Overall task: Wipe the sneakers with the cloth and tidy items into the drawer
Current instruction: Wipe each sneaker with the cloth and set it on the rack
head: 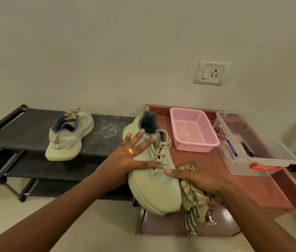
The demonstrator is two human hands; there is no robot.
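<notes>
Left hand [134,157]: fingers straight and spread, palm pressed flat against the side of the near sneaker [152,188]; a ring is on one finger. Right hand [203,180]: fingers curled round the bunched cloth [192,195], holding it against the sneaker's other side, thumb lying on the toe area. The near sneaker lies at the desk [263,188] edge, toe overhanging above the drawer [161,226]. On the desk behind stand a pink basket [192,144] and a clear box [270,155]. The second sneaker [69,139] sits on the black shoe rack [25,128].
</notes>
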